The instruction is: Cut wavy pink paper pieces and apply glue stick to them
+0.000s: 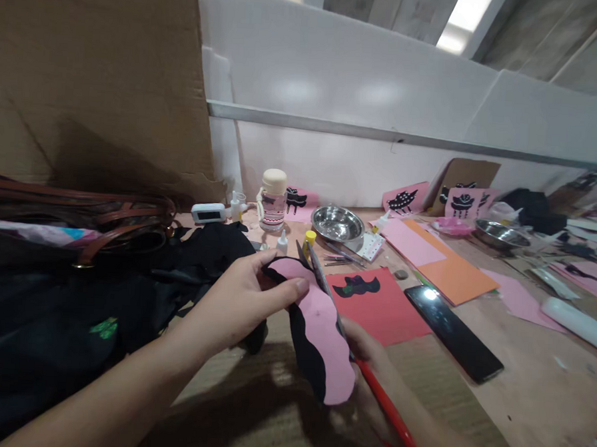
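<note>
My left hand [244, 297] pinches a wavy-edged pink paper piece [318, 318] with its thumb on top. Black material [302, 344] lies against the pink piece and shows along its left edge and upper end. In my right hand [367, 347] is a pair of scissors [384, 405] with red handles. Their blades point up and away, slightly parted, along the right edge of the pink piece. That piece and the scissors cover part of my right hand's fingers.
Beyond my hands lie a red sheet [378, 314] with a dark cutout, a phone [453, 332], and orange paper [446, 271]. Farther back stand a metal bowl [337, 223] and a bottle [273, 202]. Black fabric [139, 295] and a brown-strapped bag [93, 219] lie at left.
</note>
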`<act>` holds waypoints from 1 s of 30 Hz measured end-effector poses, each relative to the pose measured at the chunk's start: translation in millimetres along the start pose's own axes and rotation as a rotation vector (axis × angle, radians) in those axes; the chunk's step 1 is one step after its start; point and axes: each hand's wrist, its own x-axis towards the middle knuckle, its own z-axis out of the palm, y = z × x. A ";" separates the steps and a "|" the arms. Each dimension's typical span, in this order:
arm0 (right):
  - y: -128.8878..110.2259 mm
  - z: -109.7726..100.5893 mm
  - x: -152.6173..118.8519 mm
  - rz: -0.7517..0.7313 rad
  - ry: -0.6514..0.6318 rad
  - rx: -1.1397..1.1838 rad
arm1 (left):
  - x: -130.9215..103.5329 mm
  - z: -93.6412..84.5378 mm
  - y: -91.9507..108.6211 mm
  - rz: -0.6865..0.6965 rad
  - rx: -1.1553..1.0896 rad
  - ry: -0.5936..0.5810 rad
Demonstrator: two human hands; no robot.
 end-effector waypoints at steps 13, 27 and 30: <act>3.6 -1.5 -0.1 0.002 -0.026 -0.001 | 1.1 -5.0 1.2 -0.009 0.007 -0.037; 7.1 -1.1 -2.0 -0.107 -0.035 -0.044 | 2.5 -5.4 0.0 -0.007 0.006 -0.021; 6.5 -0.8 -2.0 -0.083 -0.036 -0.033 | 1.9 -4.9 -0.1 -0.002 -0.012 -0.027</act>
